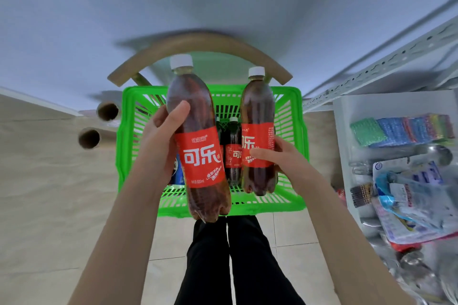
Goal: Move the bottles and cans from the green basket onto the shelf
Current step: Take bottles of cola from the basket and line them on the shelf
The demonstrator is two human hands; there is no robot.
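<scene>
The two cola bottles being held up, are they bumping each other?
Apart. The head view shows a plain gap between the left bottle and the right bottle, with the green basket and a third bottle visible through it.

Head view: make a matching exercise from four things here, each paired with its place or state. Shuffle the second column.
Column one
1. left hand
2. unheld cola bottle
3. cardboard tubes
4. scouring pads

Column two
a. on the white shelf
b. gripping a cola bottle
c. inside the green basket
d. left of the basket

Pairs: 1-b, 2-c, 3-d, 4-a
</scene>
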